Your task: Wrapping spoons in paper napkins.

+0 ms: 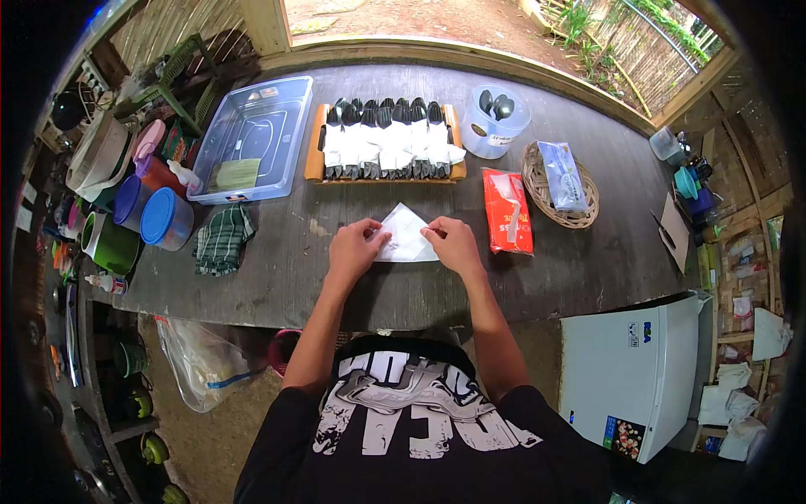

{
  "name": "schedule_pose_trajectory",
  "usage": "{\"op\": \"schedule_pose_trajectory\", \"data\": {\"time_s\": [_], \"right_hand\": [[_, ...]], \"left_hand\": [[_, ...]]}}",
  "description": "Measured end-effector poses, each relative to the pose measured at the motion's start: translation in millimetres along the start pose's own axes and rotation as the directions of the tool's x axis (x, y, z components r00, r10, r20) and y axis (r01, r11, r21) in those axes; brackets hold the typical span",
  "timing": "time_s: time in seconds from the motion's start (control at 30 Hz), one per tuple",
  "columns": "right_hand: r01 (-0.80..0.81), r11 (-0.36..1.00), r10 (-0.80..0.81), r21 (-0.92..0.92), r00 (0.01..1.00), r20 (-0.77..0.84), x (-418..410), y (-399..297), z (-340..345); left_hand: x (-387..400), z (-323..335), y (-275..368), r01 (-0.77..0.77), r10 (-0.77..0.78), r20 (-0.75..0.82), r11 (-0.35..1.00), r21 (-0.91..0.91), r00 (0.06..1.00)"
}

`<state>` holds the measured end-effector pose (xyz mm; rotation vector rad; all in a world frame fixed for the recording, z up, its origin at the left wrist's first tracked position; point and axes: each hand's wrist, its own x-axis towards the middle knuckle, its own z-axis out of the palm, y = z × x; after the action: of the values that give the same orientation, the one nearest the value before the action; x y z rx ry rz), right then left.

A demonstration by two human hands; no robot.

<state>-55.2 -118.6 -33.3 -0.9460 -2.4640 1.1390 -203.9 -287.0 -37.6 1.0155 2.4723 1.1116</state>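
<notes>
A white paper napkin (408, 232), folded to a point at its far end, lies on the dark wooden table in front of me. My left hand (356, 248) pinches its left edge between thumb and fingers. On the opposite edge, my right hand (454, 243) grips it in the same way. Beyond the napkin stands a wooden tray (313, 156) filled with rows of dark forks and spoons (384, 116), their middles wrapped in white napkins (395, 145). An orange-red tissue pack (497, 214) lies to the right of my right hand, with white tissue showing at its opening.
A clear plastic box (277, 157) stands at the back left, near a green checked cloth (223, 242) and blue-lidded tub (165, 220). Rightward are a plastic container (494, 135) with dark spoons and a wicker basket (589, 208) bearing a plastic packet (562, 175). A white freezer (617, 372) stands below right.
</notes>
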Motion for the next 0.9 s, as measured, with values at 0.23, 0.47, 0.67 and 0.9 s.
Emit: {"op": "schedule_pose_trajectory", "data": {"time_s": [0.23,0.47,0.67,0.9], "right_hand": [[-0.069,0.993,0.071,-0.094,0.997,0.010,12.9,-0.1,1.3],[-0.088,0.977,0.088,-0.196,0.996,-0.010,19.5,1.9,3.7],[-0.109,0.973,0.109,-0.202,0.994,-0.012,19.0,0.2,3.0],[-0.114,0.971,0.114,-0.211,0.993,-0.015,19.3,-1.2,2.4]], "left_hand": [[5.2,-1.1,0.7,0.093,-0.094,0.013,0.995,0.024,0.996],[10.3,-2.5,2.9,0.141,-0.142,0.028,0.989,0.048,0.989],[13.5,-0.9,1.3,0.157,-0.159,0.026,0.987,0.044,0.987],[12.7,-4.0,7.1,0.170,-0.172,0.031,0.983,0.063,0.985]]}}
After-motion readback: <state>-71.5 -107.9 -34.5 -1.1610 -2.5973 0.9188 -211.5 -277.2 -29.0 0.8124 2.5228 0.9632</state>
